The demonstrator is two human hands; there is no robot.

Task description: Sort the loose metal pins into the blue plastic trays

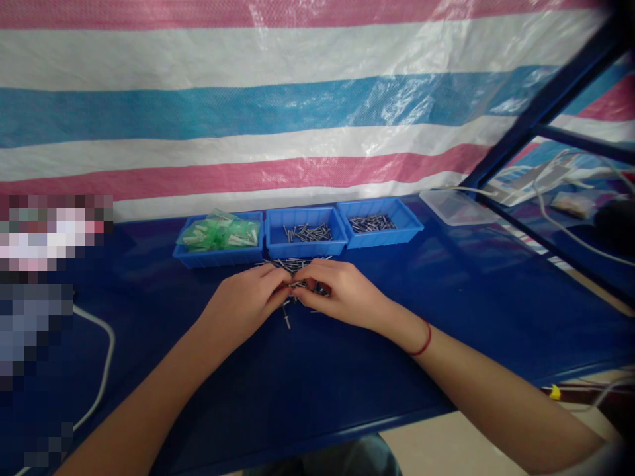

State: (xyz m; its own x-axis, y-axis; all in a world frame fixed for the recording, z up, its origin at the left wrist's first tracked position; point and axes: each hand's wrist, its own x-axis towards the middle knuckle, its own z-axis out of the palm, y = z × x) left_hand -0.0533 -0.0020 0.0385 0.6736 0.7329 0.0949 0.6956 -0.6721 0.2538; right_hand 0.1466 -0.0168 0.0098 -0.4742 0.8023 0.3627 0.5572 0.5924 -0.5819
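Note:
A loose pile of small metal pins that look like blind rivets (280,263) lies on the blue table, in front of the bins. My left hand (251,291) is over its left side, thumb and index finger closed in a pinch; what lies between those tips is hidden. From the right, my right hand (347,291) bends thumb and fingers together, with shiny metal pins showing at the tips and in the gap behind them. Both hands' fingertips nearly meet. One single rivet (287,322) lies just nearer to me, apart from the pile.
Behind the pile stand three blue bins: a left bin (218,260) with green bags of pale pieces, a middle bin (305,250) and a right bin (384,238) with metal pins. A clear plastic lid or tray (459,208) lies right. A white cable (108,344) runs left.

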